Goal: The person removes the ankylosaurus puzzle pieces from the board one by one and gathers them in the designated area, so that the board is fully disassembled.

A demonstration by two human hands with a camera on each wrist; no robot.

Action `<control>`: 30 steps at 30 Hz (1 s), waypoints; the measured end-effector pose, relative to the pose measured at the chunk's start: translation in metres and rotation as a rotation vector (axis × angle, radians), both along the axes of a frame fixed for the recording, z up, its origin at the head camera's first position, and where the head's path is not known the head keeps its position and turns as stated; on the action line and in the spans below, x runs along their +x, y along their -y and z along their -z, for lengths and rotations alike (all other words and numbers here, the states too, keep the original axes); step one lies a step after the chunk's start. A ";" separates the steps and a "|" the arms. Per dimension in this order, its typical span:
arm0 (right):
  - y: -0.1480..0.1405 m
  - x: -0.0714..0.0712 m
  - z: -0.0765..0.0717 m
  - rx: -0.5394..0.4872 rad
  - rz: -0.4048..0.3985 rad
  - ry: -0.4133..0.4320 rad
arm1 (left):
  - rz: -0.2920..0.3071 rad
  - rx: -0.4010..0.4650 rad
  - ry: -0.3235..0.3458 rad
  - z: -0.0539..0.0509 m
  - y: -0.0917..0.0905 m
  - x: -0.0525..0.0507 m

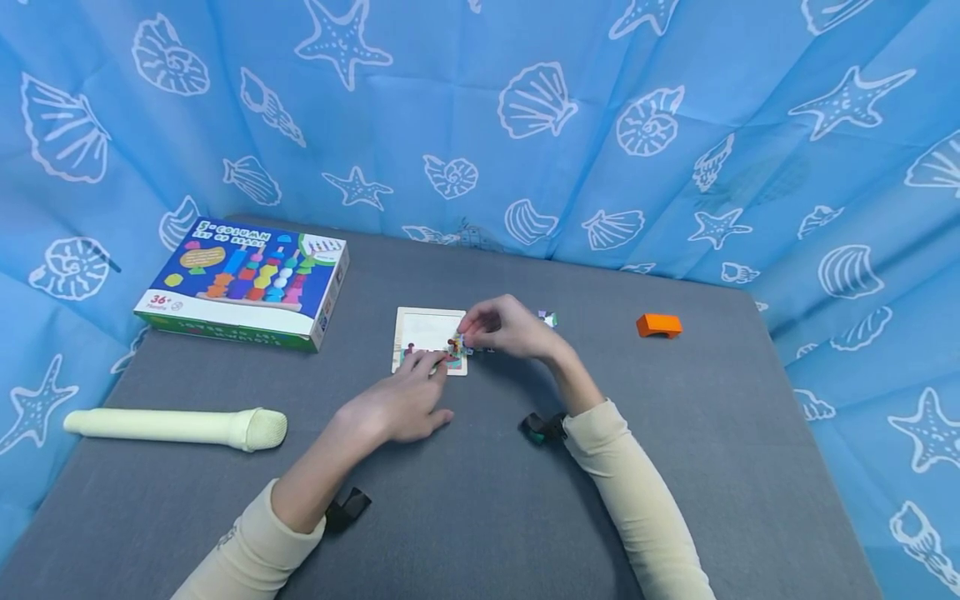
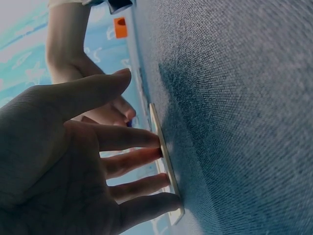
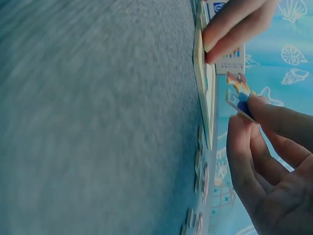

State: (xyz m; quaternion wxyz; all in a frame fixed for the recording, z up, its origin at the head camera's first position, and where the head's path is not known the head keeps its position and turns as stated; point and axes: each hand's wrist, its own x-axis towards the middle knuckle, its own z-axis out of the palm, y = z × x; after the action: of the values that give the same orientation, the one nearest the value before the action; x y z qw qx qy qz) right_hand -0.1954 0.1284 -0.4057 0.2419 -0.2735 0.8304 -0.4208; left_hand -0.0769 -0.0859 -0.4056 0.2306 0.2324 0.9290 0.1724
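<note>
A square jigsaw puzzle board (image 1: 431, 327) with a pale wooden frame lies mid-table, pieces fitted along its near side. My left hand (image 1: 405, 406) rests straight fingertips on the board's near part. In the left wrist view those fingers (image 2: 142, 188) touch the frame, and the thumb stands apart. Between thumb and fingers, my right hand (image 1: 517, 327) pinches a puzzle piece (image 3: 239, 100) coloured blue, yellow and red. It is tilted and held above the board's right edge. Loose puzzle pieces (image 3: 197, 169) lie on the table beside the board, partly hidden by the right hand in the head view.
A bead set box (image 1: 240, 279) stands at the back left, and a pale green toy microphone (image 1: 176, 427) lies nearer. To the right sits an orange arch block (image 1: 659, 325). A blue shell-patterned curtain (image 1: 450, 125) hangs behind the grey table (image 1: 465, 517).
</note>
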 end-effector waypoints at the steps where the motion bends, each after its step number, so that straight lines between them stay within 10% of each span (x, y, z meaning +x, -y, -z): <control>1: -0.002 0.000 -0.001 -0.005 0.006 0.012 | -0.003 0.002 0.005 0.000 0.000 0.000; 30: -0.109 0.003 -0.010 0.101 0.119 0.015 | -0.006 -0.015 0.005 -0.008 -0.003 0.003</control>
State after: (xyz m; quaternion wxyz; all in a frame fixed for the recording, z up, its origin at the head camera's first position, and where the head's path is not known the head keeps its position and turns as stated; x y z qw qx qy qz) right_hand -0.1921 0.2373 -0.3953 0.2362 -0.2081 0.8636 -0.3938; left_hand -0.0740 -0.0829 -0.3976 0.2344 0.2276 0.9303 0.1666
